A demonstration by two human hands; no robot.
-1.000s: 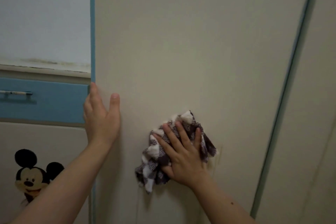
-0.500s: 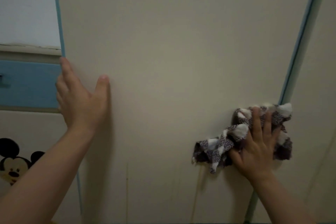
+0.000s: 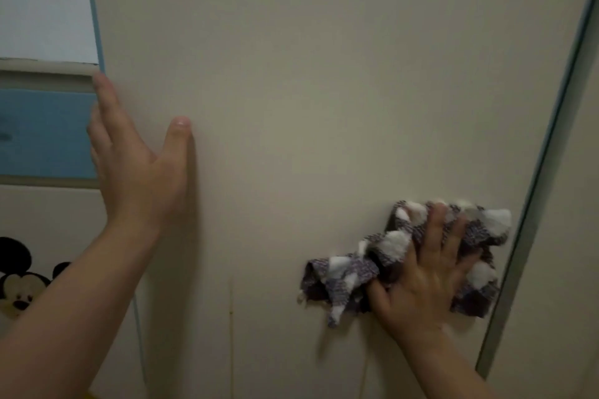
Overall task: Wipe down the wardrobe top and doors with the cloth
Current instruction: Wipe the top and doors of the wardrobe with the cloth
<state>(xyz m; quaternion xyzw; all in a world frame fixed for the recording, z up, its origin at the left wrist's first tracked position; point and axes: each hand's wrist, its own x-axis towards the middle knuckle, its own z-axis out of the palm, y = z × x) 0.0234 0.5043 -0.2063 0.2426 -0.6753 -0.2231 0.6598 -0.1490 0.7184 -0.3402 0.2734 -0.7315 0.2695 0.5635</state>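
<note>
A cream wardrobe door point(image 3: 308, 91) with thin blue edging fills the view. My right hand point(image 3: 424, 272) presses a bunched purple-and-white checked cloth point(image 3: 350, 272) flat against the door near its right edge, fingers spread and straight. My left hand point(image 3: 136, 165) lies flat on the door's left edge, fingers straight and pointing up, thumb apart on the door face.
A blue drawer front point(image 3: 42, 133) sits to the left of the door, under a pale wall panel point(image 3: 42, 0). Below it is a cream panel with a cartoon mouse sticker point(image 3: 22, 282). Another cream door point(image 3: 570, 204) adjoins on the right, past a blue-grey edge strip point(image 3: 531, 204).
My right hand slid the cloth from the door's middle to its right edge, then stayed about there. My left hand kept its place on the left edge.
</note>
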